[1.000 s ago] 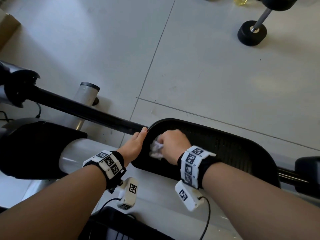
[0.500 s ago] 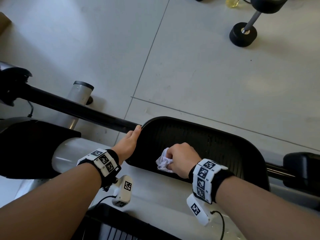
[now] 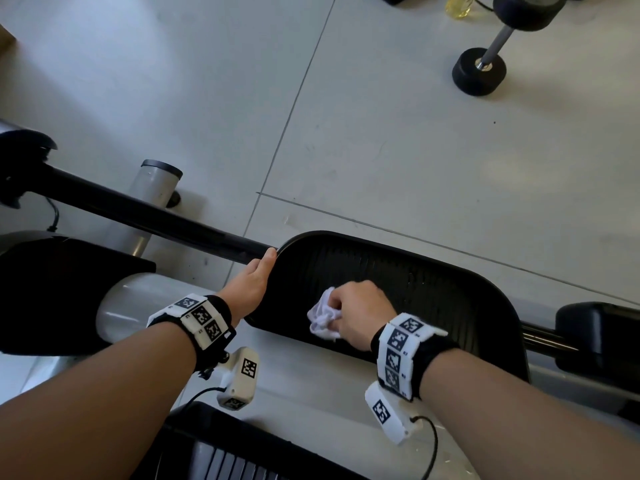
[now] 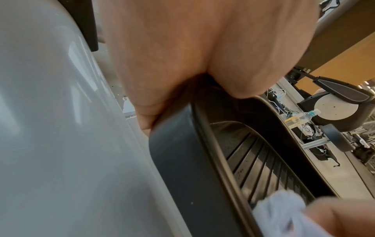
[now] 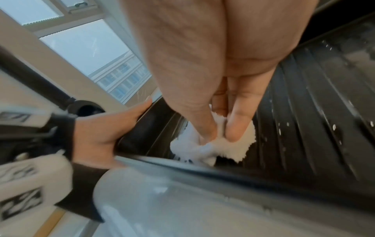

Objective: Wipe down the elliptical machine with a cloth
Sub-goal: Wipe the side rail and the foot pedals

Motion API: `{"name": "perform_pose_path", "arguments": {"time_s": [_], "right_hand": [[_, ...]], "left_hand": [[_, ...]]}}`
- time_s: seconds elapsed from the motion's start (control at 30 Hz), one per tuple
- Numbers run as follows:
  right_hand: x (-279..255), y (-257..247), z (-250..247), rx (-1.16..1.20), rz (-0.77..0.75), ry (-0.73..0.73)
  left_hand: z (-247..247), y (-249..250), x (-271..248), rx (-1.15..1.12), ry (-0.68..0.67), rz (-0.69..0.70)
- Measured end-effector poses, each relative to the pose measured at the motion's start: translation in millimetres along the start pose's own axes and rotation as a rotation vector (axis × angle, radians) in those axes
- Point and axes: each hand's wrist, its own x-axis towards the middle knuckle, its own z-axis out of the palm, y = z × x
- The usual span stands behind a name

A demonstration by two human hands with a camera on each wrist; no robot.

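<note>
Cloth (image 3: pixel 323 318), soft, light and bunched, sits in our right hand (image 3: pixel 360 313), fingers curled round it, pressed on the ribbed pedal (image 3: pixel 433 285); our left hand (image 3: pixel 251 285) grips the pedal's stiff rim, where we judge it steadies best.
</note>
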Motion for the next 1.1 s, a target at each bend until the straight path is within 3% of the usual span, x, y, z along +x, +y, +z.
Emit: {"name": "perform_pose_path", "arguments": {"time_s": [0.17,0.33,0.43,0.77,1.1], "right_hand": [[0.2,-0.2,2.8,-0.064,-0.044,-0.069],[17.4,6.5,-22.3,-0.057,0.007,0.079],[21.5,6.1,-27.9,-0.059,0.015,0.093],[3.5,-6.7,0.1,-0.165,-0.032,-0.104],[-21.6,45.7,-43.3,-0.009,0.073,0.05]], "left_hand": [[-0.3,0.3,-0.9,-0.012,-0.019,-0.003],[-0.7,0.9,-1.6,-0.014,-0.013,-0.006],[-1.7,2.9,-3.9,-0.018,-0.02,-0.012],[-0.7,6.8,-7.7,0.023,-0.005,0.005],[-1.4,7.3,-10.6,0.01,-0.031,-0.003]]}}
